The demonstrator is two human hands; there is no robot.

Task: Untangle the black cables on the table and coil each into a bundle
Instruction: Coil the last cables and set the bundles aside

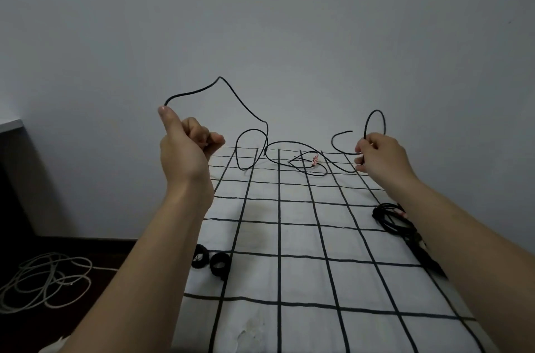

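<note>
Here, the desk (pixel 301 280) with its grid cloth fills the lower middle, with working room between the forearms. The loose black cable (pixel 289 142) sprawls across its far end, long axis left to right, strung between both raised hands. The left hand (pixel 185 147) pinches one end at upper left. The right hand (pixel 382 156) grips a small loop, probably the coil's start. A coiled bundle (pixel 389 218) lies by the right forearm, and two straps (pixel 211 261) lie near the left edge.
</note>
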